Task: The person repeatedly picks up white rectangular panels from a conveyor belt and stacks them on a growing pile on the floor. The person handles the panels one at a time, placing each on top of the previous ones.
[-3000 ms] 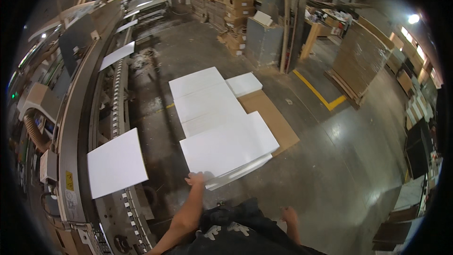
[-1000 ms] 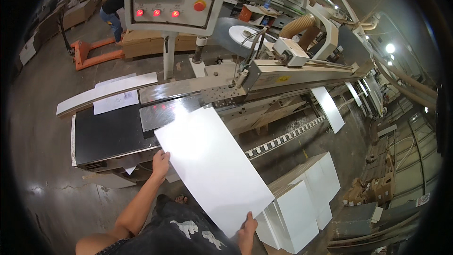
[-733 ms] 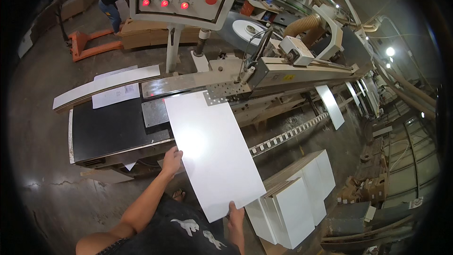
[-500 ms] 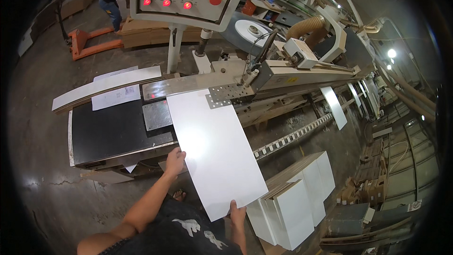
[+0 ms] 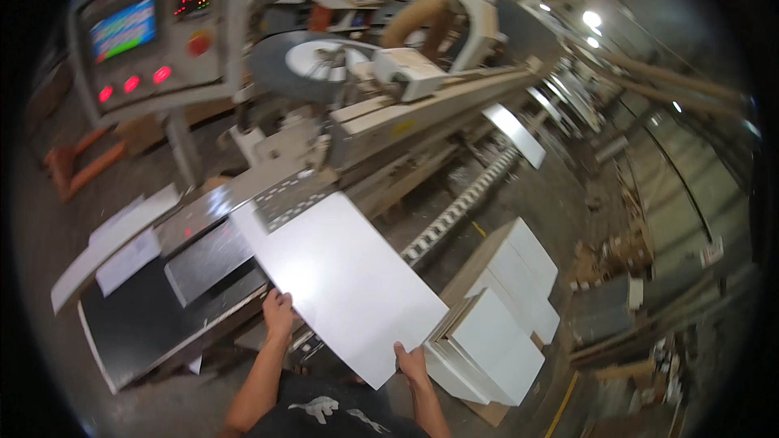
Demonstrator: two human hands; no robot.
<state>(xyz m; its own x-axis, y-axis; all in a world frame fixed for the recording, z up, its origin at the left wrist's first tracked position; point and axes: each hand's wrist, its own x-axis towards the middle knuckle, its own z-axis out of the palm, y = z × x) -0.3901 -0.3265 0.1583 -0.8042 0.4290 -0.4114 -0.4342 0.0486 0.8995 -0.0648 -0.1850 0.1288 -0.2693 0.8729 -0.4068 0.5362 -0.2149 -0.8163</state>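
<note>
The left hand [image 5: 277,314] is closed on the near left edge of the white panel [image 5: 341,280], fingers curled over the rim. The right hand [image 5: 411,361] grips the panel's near corner on the right, thumb on top, the rest of the fingers hidden under the board. The panel runs ahead of both hands and leans leftward, its long axis pointing away from the body toward the perforated metal plate [image 5: 290,199] at its far end, where the board seems to meet the machine [image 5: 422,109]. Left of the left hand lies the dark worktop [image 5: 154,308], which the panel's far left part overlaps. The left hand sits farther forward along the board, so it is the nearer one to the machine; the right hand trails at the tail end. Just right of the right hand stands a stack of white panels [image 5: 495,341] on the floor.
</note>
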